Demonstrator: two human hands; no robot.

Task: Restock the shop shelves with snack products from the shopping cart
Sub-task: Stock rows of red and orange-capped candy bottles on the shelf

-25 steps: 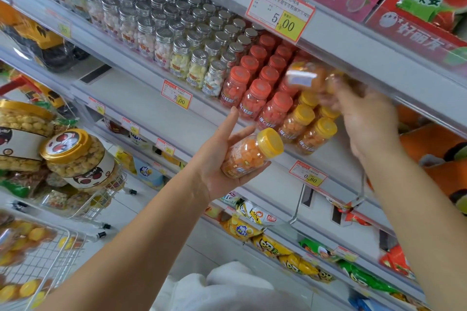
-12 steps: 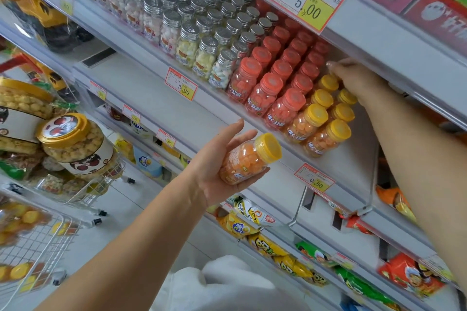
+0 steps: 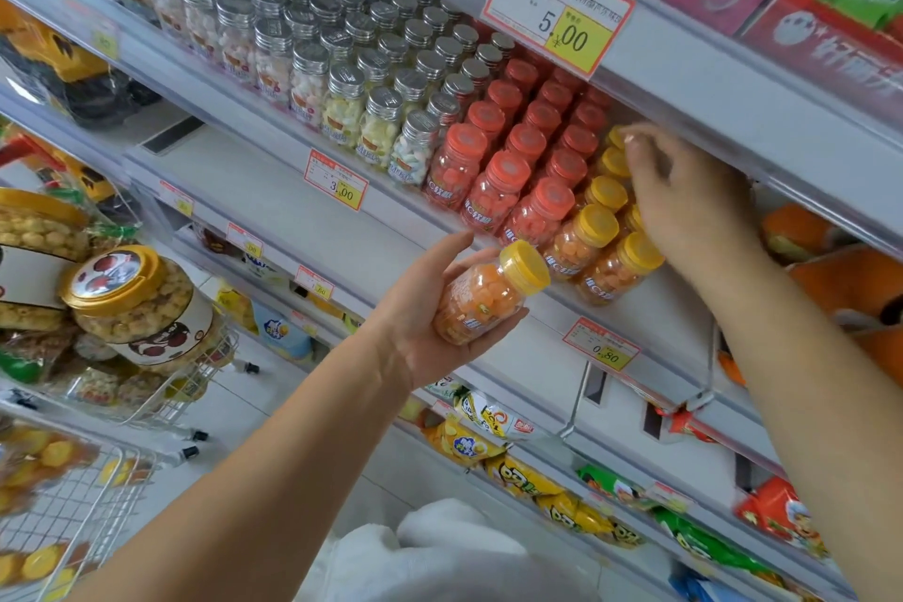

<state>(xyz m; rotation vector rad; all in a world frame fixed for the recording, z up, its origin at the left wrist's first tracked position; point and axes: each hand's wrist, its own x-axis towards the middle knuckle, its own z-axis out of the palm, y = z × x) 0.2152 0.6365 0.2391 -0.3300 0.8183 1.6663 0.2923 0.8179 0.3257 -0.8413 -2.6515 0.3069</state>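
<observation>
The left hand [image 3: 420, 318] is curled round a small clear plastic bottle of orange sweets with a yellow lid [image 3: 488, 296]. It holds the bottle tilted, with the lid pointing up and to the right, just in front of the white shop shelf [image 3: 273, 191].

The right hand [image 3: 694, 205] is up at the shelf, over the rows of yellow-lid bottles standing there [image 3: 584, 237]. Its fingers are loosely bent and hold nothing. The hand looks blurry, so I cannot tell if the fingertips touch the far lids.

Left of the yellow lids stand rows of red-lid bottles [image 3: 503, 191], and then rows of silver-lid bottles [image 3: 342, 98].

Down on the left is a wire shopping cart [image 3: 73, 499]. A big round jar of puffy snacks with a gold lid [image 3: 141, 303] lies tilted in its top basket.
</observation>
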